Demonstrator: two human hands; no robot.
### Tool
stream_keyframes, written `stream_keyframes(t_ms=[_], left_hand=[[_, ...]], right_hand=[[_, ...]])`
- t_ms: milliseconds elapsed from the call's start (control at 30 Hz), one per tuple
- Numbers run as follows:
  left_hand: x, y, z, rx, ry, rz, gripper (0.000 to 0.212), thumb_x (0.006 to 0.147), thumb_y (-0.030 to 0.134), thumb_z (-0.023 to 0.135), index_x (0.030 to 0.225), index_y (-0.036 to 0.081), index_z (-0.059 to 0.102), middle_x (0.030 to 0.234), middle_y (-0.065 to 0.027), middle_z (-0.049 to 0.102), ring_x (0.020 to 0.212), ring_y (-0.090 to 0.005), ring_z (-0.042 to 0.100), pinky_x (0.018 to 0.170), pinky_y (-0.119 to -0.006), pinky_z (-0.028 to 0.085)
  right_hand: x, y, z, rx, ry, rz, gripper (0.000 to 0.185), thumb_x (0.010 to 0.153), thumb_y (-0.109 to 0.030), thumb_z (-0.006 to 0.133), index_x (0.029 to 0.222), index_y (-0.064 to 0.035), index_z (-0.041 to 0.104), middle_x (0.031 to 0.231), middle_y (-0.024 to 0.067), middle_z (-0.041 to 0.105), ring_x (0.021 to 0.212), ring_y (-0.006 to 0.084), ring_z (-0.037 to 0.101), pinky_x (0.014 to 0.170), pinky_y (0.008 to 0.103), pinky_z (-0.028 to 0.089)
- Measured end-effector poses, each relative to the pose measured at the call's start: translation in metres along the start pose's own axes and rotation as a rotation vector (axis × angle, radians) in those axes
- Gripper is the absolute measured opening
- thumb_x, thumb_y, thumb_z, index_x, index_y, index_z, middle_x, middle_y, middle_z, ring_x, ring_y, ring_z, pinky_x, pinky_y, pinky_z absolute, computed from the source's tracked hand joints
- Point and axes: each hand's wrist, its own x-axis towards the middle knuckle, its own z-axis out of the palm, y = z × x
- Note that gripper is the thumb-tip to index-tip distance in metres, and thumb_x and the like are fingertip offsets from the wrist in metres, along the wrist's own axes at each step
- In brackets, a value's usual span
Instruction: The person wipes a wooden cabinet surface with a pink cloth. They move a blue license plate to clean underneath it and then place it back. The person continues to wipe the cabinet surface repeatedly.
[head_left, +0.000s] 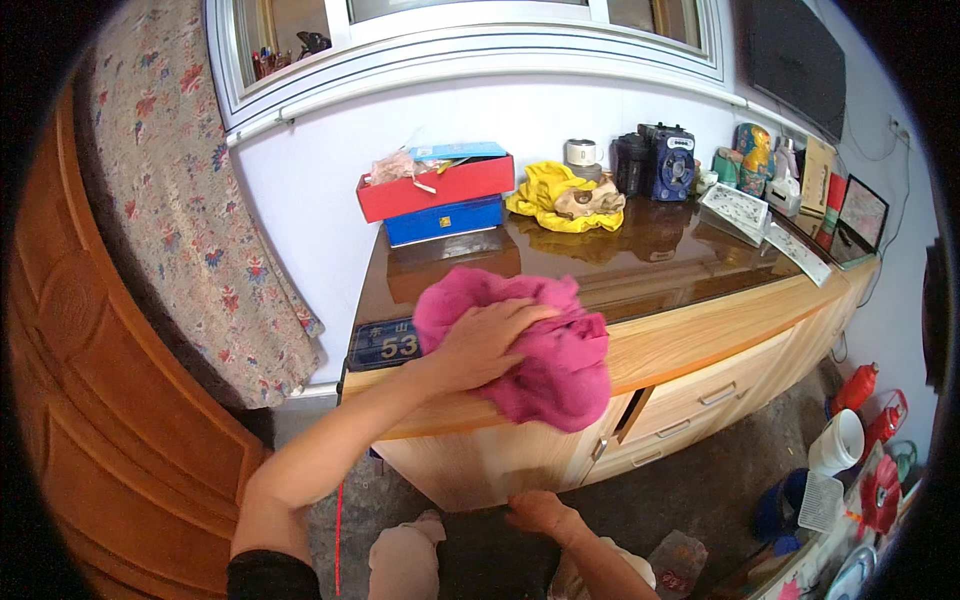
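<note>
My left hand grips a crumpled pink cloth on the front left part of a wooden cabinet with a dark, glossy top. Part of the cloth hangs over the cabinet's front edge. Just left of it, a blue number plate lies on the top, partly covered. My right hand is low in front of the cabinet doors, close to my knee; its fingers are curled, and whether anything is in them cannot be seen.
A red box on a blue box, a yellow cloth, a mug and a blue speaker stand along the wall. One drawer is slightly ajar. A white bucket and red bottles are at the right.
</note>
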Motion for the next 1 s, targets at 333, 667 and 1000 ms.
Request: stream_keyframes(t_ms=[333,667,1000], left_hand=[[-0.123,-0.095,-0.06,0.075,0.12,-0.346,0.071,0.078,-0.006,0.063,0.142,0.011,0.039,0.14,-0.0164,0.047,0.131,-0.0334,0.044,0.11,-0.041,0.035],[-0.049,-0.231,-0.042,0.058,0.245,-0.416,0.072,0.082,-0.002,0.062,0.145,0.024,0.036,0.129,-0.0191,0.054,0.121,-0.0373,0.052,0.101,-0.044,0.043],[-0.074,-0.144,-0.04,0.262,0.141,-0.401,0.058,0.087,0.031,0.063,0.138,0.013,0.041,0.123,-0.0207,0.055,0.115,-0.039,0.052,0.096,-0.046,0.044]], right_hand=[[0.015,0.013,0.039,-0.052,0.051,-0.089,0.035,0.088,-0.035,0.061,0.1,-0.0023,0.065,0.096,0.019,0.068,0.098,0.0373,0.064,0.084,0.048,0.052],[-0.009,-0.003,0.004,0.06,0.096,-0.036,0.036,0.088,-0.033,0.059,0.099,0.0012,0.064,0.096,0.0215,0.068,0.095,0.0394,0.065,0.082,0.049,0.052],[-0.005,-0.002,0.005,0.011,0.087,-0.097,0.034,0.087,-0.031,0.059,0.095,0.0014,0.066,0.093,0.0217,0.068,0.091,0.0395,0.066,0.08,0.0487,0.053]])
